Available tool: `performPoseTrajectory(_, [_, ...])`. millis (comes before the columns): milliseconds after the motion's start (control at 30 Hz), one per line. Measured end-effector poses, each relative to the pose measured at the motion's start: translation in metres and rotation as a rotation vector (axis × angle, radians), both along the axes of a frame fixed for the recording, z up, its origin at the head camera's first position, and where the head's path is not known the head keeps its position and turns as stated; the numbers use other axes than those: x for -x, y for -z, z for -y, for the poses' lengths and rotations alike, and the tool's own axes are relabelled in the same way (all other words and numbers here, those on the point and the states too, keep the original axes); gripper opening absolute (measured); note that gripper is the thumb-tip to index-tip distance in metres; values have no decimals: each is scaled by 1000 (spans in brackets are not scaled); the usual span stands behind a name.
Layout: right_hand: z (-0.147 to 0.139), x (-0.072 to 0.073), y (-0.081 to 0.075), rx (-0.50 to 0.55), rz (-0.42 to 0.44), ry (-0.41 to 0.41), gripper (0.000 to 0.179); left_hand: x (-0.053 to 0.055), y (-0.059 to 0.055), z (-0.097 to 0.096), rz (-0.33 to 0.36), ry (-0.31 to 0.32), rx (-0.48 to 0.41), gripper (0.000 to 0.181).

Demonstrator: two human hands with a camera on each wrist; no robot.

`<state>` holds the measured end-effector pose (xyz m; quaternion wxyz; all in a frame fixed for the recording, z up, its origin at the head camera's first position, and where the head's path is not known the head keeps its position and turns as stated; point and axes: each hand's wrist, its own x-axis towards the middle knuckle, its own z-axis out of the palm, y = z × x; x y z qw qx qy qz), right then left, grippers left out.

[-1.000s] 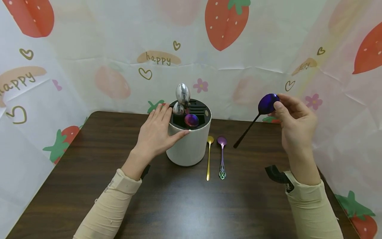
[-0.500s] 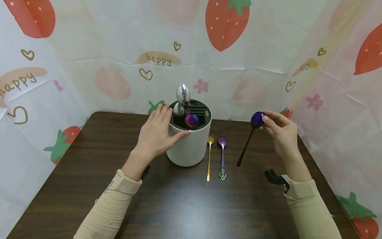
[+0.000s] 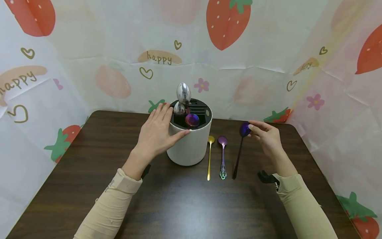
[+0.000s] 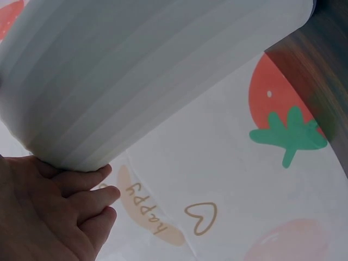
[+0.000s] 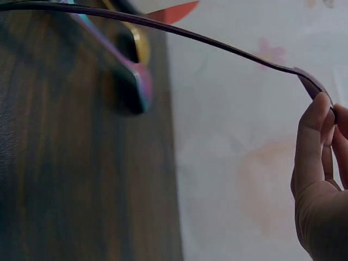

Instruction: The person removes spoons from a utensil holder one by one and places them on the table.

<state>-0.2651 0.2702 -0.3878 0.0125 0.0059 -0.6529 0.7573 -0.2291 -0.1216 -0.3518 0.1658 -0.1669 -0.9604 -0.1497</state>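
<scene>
My right hand pinches a dark blue-purple spoon by its bowl, between thumb and fingers. The long dark handle slants down toward the table, just right of a purple spoon. In the right wrist view the held spoon's handle arcs across the top. With fingers straight, my left hand rests against the side and rim of a white cylindrical utensil holder. Two silver spoons and a purple-blue spoon stand bowl-up in its slotted black top.
A gold spoon lies beside the purple spoon, both with bowls toward the back, right of the holder. The dark wooden table meets a white strawberry-print backdrop behind and at both sides.
My right hand has moved left and down with the dark blue spoon, bringing its handle near the purple spoon. My left hand stays at the holder.
</scene>
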Motion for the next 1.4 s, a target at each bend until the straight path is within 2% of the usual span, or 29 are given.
performPoseTrajectory(267, [-2,13,20,-66,62,-36,27,0,0,0,14,-1,7,106])
performPoseTrajectory(433, [-4,21,29,-108,109,-50,22,1,1,0,16,-2,2,106])
performPoseTrajectory(600, [-6,30,39,-162,179,-46,46,1,1,-1,12,1,0,106])
performPoseTrajectory(700, [-7,36,45,-149,206,-49,55,1,1,-1,12,0,2,105])
performPoseTrajectory(933, [-6,48,61,-92,238,-42,53,0,1,0,16,-8,15,106])
performPoseTrajectory(1400, [-2,56,75,-131,310,-4,48,-1,0,0,12,-7,-9,105])
